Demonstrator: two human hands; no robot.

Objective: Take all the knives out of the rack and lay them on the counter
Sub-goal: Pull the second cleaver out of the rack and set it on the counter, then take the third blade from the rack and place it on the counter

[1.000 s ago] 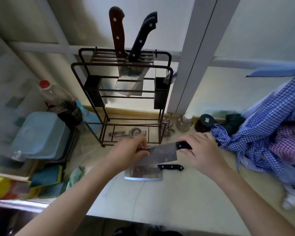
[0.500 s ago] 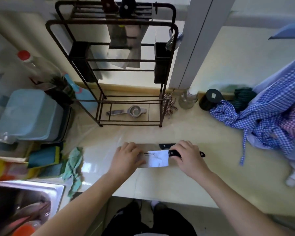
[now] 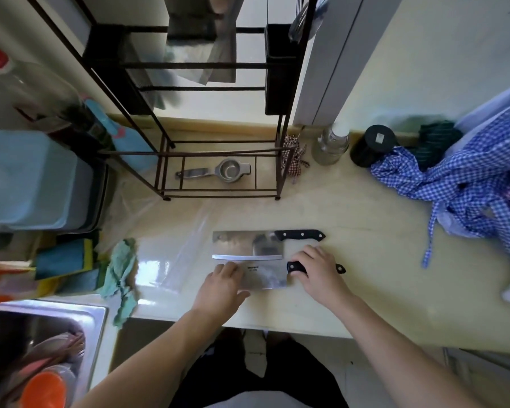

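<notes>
Two cleavers lie side by side on the cream counter (image 3: 351,290). The far cleaver (image 3: 245,244) lies flat with its black handle to the right. The near cleaver (image 3: 262,276) lies just in front of it. My right hand (image 3: 318,272) is wrapped over its black handle. My left hand (image 3: 221,287) rests with its fingers on the left end of its blade. The dark wire knife rack (image 3: 218,113) stands behind; blades (image 3: 206,48) still hang in its top, their handles out of frame.
A metal squeezer (image 3: 218,172) lies in the rack's base. Blue tubs (image 3: 27,178) and a bottle (image 3: 18,81) stand at the left, a sink (image 3: 42,348) front left. A teal rag (image 3: 121,275), a glass jar (image 3: 330,145), a black jar (image 3: 371,145) and checked cloth (image 3: 468,184) crowd the right.
Both hands have lowered the second cleaver from mid-air down flat onto the counter in front of the first one. The view has tilted down, cutting off the rack's top.
</notes>
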